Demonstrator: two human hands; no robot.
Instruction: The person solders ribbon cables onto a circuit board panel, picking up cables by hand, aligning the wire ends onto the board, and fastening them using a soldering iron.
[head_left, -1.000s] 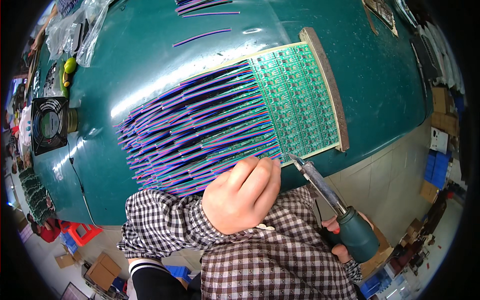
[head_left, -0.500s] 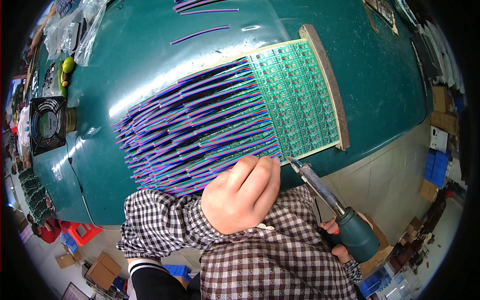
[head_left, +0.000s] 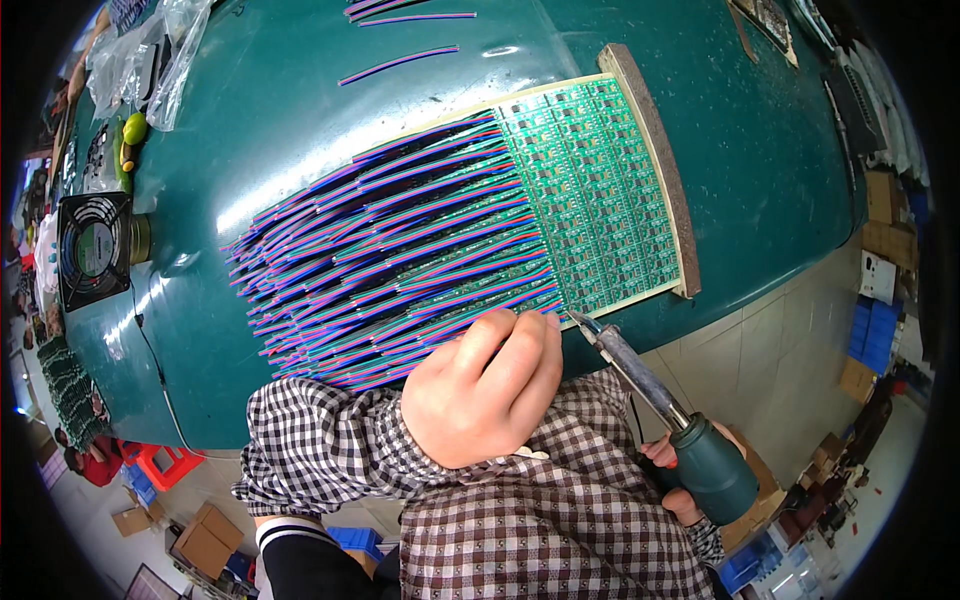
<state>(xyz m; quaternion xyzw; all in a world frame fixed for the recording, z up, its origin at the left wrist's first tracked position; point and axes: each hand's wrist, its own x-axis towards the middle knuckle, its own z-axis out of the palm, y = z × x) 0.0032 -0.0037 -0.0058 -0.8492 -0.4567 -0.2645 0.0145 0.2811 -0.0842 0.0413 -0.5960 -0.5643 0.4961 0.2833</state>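
My left hand (head_left: 485, 390) is closed at the near edge of a green circuit board panel (head_left: 600, 190), its fingers pinched on a ribbon wire whose held part they mostly hide. Rows of such blue, red and green ribbon wires (head_left: 400, 250) fan out leftward over the panel. In my right hand (head_left: 683, 505), wrapped round its dark green handle, is a soldering iron (head_left: 655, 390). The iron slants up and left, its tip at the panel's near edge, close beside my left fingertips. Whether the tip touches the board is too small to tell.
A brown strip (head_left: 655, 170) borders the panel's right side. Loose ribbon wires (head_left: 400, 64) lie farther back on the green table (head_left: 760, 180). At the left stand a black fan (head_left: 95, 250) with its cord and a clear plastic bag (head_left: 150, 60). Cardboard boxes (head_left: 208, 540) sit on the floor.
Very little differs. The tip of the soldering iron has shifted slightly left and up; both hands keep nearly the same place and grip.
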